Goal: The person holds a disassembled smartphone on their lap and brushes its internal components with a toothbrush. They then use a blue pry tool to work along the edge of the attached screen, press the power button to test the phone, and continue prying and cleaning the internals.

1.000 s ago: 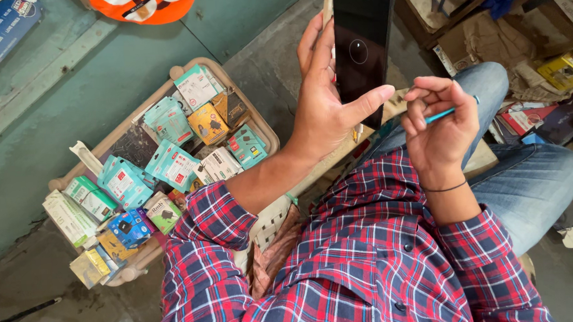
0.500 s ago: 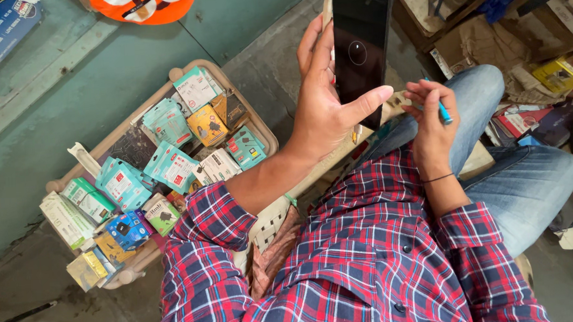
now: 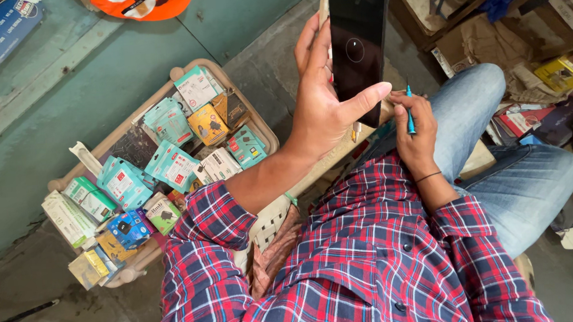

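Teal painted floor (image 3: 68, 100), beige tray (image 3: 258, 126) (small boxes (image 3: 169, 164) inside), daylight

Single head view, looking steeply down, close over lap; floor and tray (image 3: 258, 126) of boxes beyond.

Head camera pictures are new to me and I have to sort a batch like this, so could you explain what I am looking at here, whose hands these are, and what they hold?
There is no machine here: a camera worn on a person's head looks down at their own two bare hands, checked shirt sleeves and jeans. There is only this one view, from above.

The left hand holds up a black phone, its dark screen facing the camera, with the thumb across its lower edge. The right hand sits close below the phone and pinches a thin blue tool, upright; what kind of tool, I cannot tell.

To the person's left stands a beige tray crowded with small boxes, mostly teal, some yellow and white. To the right lie papers and cardboard.
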### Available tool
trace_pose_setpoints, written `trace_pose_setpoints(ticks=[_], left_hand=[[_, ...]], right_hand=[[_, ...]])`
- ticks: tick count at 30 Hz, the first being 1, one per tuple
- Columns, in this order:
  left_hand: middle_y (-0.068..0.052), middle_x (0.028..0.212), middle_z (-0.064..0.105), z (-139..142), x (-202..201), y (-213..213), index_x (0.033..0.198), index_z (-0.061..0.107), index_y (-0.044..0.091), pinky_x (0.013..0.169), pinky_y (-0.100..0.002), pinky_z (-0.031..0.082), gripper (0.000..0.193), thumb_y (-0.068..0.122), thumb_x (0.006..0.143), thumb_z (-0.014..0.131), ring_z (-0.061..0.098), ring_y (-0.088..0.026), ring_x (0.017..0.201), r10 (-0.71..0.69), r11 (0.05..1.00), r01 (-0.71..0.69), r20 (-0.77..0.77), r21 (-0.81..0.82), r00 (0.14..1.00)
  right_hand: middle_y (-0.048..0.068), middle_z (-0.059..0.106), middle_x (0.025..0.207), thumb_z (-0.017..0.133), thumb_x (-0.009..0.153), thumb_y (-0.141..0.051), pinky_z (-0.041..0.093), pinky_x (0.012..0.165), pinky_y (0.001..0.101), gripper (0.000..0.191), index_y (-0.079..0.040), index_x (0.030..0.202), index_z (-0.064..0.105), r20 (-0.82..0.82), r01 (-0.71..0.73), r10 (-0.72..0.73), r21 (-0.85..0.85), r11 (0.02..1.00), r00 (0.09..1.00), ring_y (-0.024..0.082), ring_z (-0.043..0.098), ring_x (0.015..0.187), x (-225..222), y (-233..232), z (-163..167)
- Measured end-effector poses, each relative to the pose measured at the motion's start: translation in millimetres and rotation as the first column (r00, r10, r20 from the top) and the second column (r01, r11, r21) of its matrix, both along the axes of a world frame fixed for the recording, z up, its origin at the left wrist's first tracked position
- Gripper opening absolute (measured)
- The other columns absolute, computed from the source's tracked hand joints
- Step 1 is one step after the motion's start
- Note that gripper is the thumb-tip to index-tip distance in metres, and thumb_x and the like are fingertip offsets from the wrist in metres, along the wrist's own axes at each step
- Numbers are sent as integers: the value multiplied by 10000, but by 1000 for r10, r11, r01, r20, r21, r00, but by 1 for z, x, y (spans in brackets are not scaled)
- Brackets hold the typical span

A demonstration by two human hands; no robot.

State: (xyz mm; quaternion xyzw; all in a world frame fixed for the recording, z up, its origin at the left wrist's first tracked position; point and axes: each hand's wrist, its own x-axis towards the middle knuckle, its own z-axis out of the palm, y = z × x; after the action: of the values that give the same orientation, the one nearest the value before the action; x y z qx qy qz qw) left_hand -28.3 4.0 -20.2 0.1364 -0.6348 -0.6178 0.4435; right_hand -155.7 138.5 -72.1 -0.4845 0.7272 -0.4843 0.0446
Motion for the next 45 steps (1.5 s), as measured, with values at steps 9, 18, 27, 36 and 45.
trace_pose_setpoints(ticks=[9, 18, 27, 36, 45], left_hand=[[-43, 1610, 190, -3, -1, 0, 1618, 252, 25, 1260, -319, 425, 969, 80, 893, 893, 390, -141, 1423, 11, 1000, -11, -9, 0, 1000], [-49, 1607, 187, 0, 0, 0, 1613, 261, 27, 1242, -326, 451, 958, 82, 892, 889, 419, -147, 1438, -12, 999, 12, -11, 41, 1000], [-49, 1608, 181, 1, 0, 0, 1613, 264, 28, 1239, -332, 454, 957, 81, 892, 890, 414, -155, 1402, -23, 998, 24, -27, 53, 999], [-39, 1612, 187, 2, 0, 0, 1621, 255, 35, 1266, -328, 430, 960, 77, 901, 888, 393, -152, 1430, -14, 999, 15, -43, 32, 999], [-44, 1612, 189, 1, 0, 0, 1625, 250, 35, 1270, -326, 422, 967, 76, 899, 887, 390, -153, 1432, -18, 999, 19, -32, 32, 999]], right_hand=[[129, 698, 1225, 586, 1102, -71, 462, 1055, 407, 119, -39, 1182, 668, -20, -15, 14, -9, 1000, 1000, 323, 638, 1161, 0, 0, 0], [127, 697, 1227, 584, 1111, -84, 464, 1057, 414, 125, -39, 1193, 666, -37, -17, 16, -12, 1000, 999, 325, 633, 1169, 0, 1, -2], [121, 696, 1230, 574, 1118, -96, 485, 1011, 392, 127, -39, 1190, 662, -8, -10, 10, 1, 1000, 1000, 307, 629, 1137, -1, 2, -5], [124, 696, 1221, 572, 1114, -89, 488, 1012, 391, 125, -36, 1185, 661, -5, -5, 5, 1, 1000, 1000, 311, 628, 1138, -1, 2, -5], [125, 698, 1225, 569, 1116, -97, 458, 1069, 410, 130, -37, 1187, 659, -1, -7, 7, -13, 1000, 1000, 316, 631, 1168, -1, 2, -5]])
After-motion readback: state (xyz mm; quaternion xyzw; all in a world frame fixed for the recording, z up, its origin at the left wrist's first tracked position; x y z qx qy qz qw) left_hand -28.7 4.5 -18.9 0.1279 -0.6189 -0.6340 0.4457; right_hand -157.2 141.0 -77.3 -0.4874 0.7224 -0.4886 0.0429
